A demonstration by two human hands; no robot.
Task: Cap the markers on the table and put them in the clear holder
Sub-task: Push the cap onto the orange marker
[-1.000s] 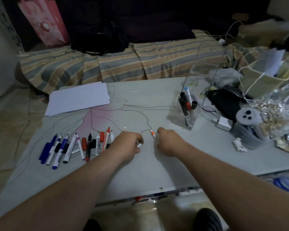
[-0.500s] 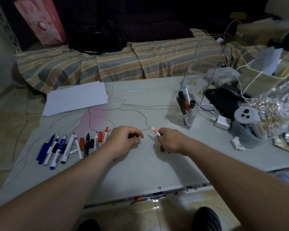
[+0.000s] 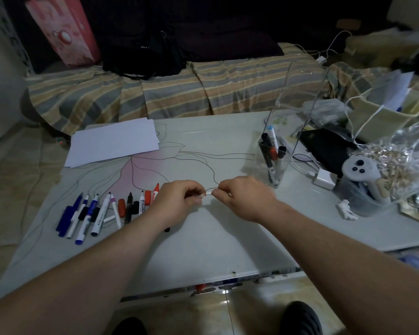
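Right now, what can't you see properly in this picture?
- The marker in the right hand: curled fingers hide nearly all of it, head view.
- The white cap held by the left hand: too small to tell if it is on.
- Marker labels in the clear holder: too small and dim.

Lighting is dim overall. The top of the frame falls to near black; detail there is lost. The pale table (image 3: 203,238) is the brightest surface, with a small glare spot on the floor tile at lower centre. Soft shadows lie under both forearms and beneath the hands at centre. Wide-angle distortion bends the table edges and stretches the forearms at the lower corners. The upper right corner is smeared and blurred. Centre remains acceptably sharp, slightly noisy.
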